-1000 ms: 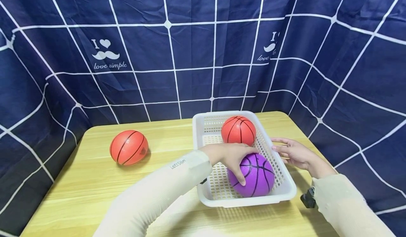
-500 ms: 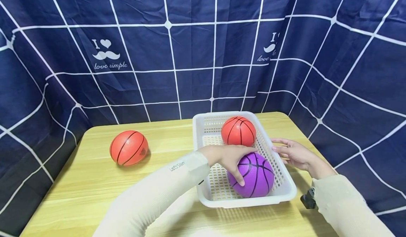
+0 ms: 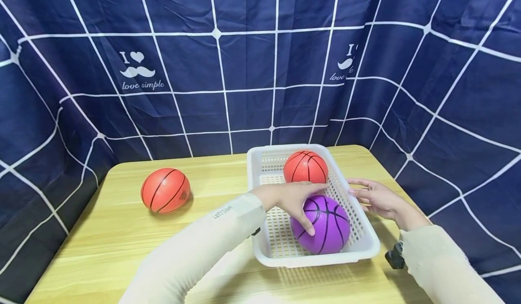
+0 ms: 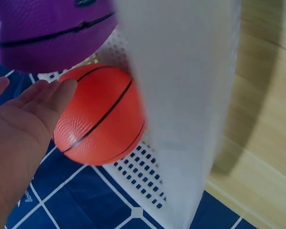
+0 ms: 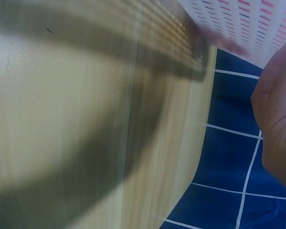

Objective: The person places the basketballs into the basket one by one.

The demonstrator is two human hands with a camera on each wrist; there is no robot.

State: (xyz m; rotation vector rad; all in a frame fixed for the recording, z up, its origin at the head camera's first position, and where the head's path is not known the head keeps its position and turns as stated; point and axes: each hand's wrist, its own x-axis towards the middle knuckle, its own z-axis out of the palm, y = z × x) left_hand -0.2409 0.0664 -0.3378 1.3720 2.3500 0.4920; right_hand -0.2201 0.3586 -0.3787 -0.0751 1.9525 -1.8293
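Note:
A white plastic basket [image 3: 311,262] holds a purple mini basketball [image 3: 327,229] at its near end and an orange-red mini basketball [image 3: 304,167] at its far end. My left hand [image 3: 290,199] is over the basket, its thumb in front of the purple ball and its fingers extended between the two balls. In the left wrist view, a gap separates the left hand [image 4: 19,133] from the purple ball [image 4: 52,36]. My right hand [image 3: 376,198] is at the basket's right outer side, its fingers extended and fingertips at the wall; contact is hard to tell.
Another orange-red mini basketball [image 3: 164,190] lies on the left of the wooden table [image 3: 220,179]. A dark blue curtain with white grid lines [image 3: 252,64] surrounds the table's back and sides. The basket stands near the table's right edge.
My left hand has shifted slightly left and up, its fingers straightening away from the purple ball. The purple ball has moved very slightly left. My right hand stays in place.

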